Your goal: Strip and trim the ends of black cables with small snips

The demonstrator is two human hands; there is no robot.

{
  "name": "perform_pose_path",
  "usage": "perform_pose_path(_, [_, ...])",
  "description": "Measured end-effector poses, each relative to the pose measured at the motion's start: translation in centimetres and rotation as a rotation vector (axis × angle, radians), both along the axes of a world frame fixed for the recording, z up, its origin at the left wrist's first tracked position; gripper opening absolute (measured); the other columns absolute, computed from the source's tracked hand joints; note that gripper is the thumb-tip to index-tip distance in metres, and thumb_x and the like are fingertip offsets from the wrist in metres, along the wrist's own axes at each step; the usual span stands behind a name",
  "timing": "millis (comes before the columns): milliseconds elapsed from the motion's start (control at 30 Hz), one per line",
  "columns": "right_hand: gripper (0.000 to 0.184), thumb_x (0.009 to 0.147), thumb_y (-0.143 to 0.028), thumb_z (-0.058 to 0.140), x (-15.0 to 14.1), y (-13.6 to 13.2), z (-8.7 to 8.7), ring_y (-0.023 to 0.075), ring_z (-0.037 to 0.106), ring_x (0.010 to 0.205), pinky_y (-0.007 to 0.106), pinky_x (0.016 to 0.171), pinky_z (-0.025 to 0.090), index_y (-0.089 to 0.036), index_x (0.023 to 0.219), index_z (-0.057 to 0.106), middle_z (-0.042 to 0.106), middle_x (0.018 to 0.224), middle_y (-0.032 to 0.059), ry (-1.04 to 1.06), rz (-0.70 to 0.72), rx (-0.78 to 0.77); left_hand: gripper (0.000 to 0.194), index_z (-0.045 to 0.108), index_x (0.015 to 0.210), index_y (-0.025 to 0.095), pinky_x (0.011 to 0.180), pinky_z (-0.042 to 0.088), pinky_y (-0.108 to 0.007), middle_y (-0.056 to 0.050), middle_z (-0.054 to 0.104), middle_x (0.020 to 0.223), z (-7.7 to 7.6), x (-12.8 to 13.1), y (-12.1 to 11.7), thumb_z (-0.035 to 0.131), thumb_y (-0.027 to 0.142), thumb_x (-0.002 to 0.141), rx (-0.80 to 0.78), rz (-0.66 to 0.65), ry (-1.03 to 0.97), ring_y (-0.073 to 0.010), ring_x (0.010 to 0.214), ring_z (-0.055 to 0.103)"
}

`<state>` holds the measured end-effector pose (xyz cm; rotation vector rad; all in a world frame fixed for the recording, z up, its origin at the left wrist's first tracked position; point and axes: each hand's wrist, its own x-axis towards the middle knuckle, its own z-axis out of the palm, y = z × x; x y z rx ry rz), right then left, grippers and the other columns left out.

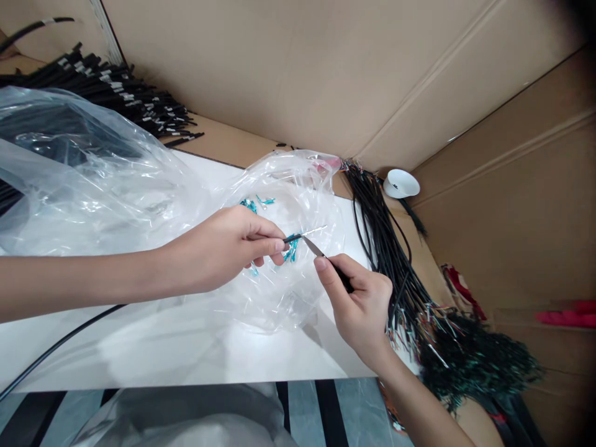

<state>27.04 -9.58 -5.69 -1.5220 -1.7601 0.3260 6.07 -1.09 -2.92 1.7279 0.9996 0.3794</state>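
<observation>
**Knife (pixel 313 247) at the Tip of a Black Cable (pixel 292 238)**

The left hand (pixel 239 239) pinches the cable between thumb and fingers close to its end, the grip narrow and closed around it. A thin, pale, silvery strand (pixel 317 230) juts from that end toward the right. The right hand (pixel 361 304) is wrapped around the knife's black handle, thumb laid forward near the base of the blade. The blade slants up and to the left, its point right by the cable's tip; whether the two touch is too fine to tell. The end of the cable is above the middle of the desk (pixel 186 351). At the lower left, a black length (pixel 60 344) runs from the desk's near edge up to the left forearm, which hides where it goes.

Teal scraps (pixel 292 249) show just beneath the cable's tip, with more of them just beyond the left hand. Around and below them spreads clear, crinkled plastic (pixel 274 313) on the white desk.

To the left, a large transparent bag (pixel 102 174) lies in front of a stack of black cables (pixel 125 93). On the right, a loose bundle of black cables (pixel 386 248) with frayed, coloured wire ends runs from the back toward the near side. A white bowl (pixel 403 184) stands near its far end, and a dark green tangled heap (pixel 484 357) sits by its near end. Cardboard walls (pixel 298 68) rise behind and at the right.
</observation>
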Motion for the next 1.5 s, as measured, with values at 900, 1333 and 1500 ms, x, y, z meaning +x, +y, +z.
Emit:
perform_pose_path(900, [0.044,0.096,-0.051,0.056,2.6,0.4,2.2,0.0093,0.023,0.049,0.027,0.045,0.017,-0.018,0.066,0.059,0.028,0.053,-0.0059,0.304,-0.067,-0.119,0.032,0.074,0.077,0.020,0.060,0.036,-0.024,0.000,0.068,0.074,1.2,-0.8,1.5,0.050,0.036,0.092,0.125,-0.093,0.103,-0.0137,0.065,0.054])
perform_pose_path(1333, [0.050,0.100,-0.057,0.041,6.8,2.9,-3.4,0.0170,0.054,0.060,0.027,0.056,0.034,-0.014,0.094,0.067,0.061,0.066,0.0032,-0.081,-0.352,-0.185,0.031,0.070,0.078,0.020,0.066,0.036,-0.025,0.000,0.073,0.085,3.4,-1.7,2.5,0.044,0.022,0.094,0.339,-0.302,0.271,-0.0157,0.074,0.061])
perform_pose_path(1500, [0.039,0.104,-0.033,0.039,6.3,2.9,-5.9,0.0285,0.061,0.096,0.034,0.074,0.038,-0.011,0.107,0.071,0.071,0.103,0.0182,-0.637,-0.495,-0.288,0.031,0.068,0.081,0.020,0.065,0.036,-0.025,-0.001,0.072,0.086,3.2,-1.8,2.7,0.041,0.021,0.097,0.436,-0.371,0.321,-0.0153,0.073,0.062])
